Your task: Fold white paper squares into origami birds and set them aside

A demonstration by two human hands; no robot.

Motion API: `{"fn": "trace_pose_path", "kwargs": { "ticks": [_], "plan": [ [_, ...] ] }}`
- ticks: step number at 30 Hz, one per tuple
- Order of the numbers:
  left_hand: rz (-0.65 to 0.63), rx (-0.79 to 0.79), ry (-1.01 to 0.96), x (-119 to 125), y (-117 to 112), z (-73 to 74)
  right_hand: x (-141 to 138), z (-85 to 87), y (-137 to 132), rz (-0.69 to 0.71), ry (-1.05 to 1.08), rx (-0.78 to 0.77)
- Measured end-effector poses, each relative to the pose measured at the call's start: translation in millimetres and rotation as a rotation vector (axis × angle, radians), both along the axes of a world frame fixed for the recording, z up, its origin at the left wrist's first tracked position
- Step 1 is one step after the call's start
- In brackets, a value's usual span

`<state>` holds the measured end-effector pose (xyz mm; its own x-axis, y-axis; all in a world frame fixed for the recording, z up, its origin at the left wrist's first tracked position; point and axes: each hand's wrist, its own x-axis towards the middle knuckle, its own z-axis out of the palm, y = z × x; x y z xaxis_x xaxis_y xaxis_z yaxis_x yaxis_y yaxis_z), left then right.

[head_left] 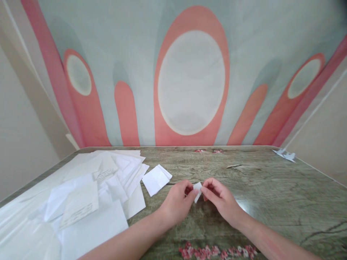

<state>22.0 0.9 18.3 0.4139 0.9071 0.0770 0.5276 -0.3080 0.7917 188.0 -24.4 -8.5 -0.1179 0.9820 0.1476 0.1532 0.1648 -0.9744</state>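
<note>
Near table [271, 187] front edge, both hands [200, 202] pinch sm. paper [198, 190].

1. The head view sits above the near edge of the table [271, 187], looking forward and down, close enough that the left hand [177, 204] and right hand [221, 202] lie just below centre.
2. It faces the patterned wall [189, 83] beyond the table's far edge.

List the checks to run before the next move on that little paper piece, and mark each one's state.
1. Small folded paper pinched between both hands: ok.
2. Left hand fingertips on its left side: ok.
3. Right hand fingertips on its right side: ok.
4. Paper lifted off the table: cannot tell.
5. Stack of white squares apart from the hands: ok.
6. Loose sheet pile apart from the folded paper: ok.
</note>
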Motion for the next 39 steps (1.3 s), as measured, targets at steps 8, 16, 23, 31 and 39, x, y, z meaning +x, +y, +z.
{"fn": "trace_pose_path", "kwargs": {
  "ticks": [8, 16, 23, 31, 39],
  "plan": [
    [-0.027, -0.246, -0.384, 22.1, 20.8, -25.1, 6.4, -8.8, 8.8, -0.09, 0.107, -0.014],
    [-0.034, -0.174, -0.453, 16.1, 21.0, -35.6, 6.9, -7.4, 8.0, -0.072, -0.026, 0.02],
    [-0.041, -0.197, -0.545, 15.9, 18.9, -32.8, 1.9, -4.8, 6.0, -0.018, -0.127, 0.008],
    [-0.043, -0.23, -0.556, 16.1, 17.4, -31.8, 1.6, -7.1, 3.7, -0.04, -0.342, 0.061],
    [-0.01, -0.293, -0.62, 15.6, 18.2, -26.4, 1.4, -6.1, 2.9, 0.007, -0.171, 0.017]
  ]
}}
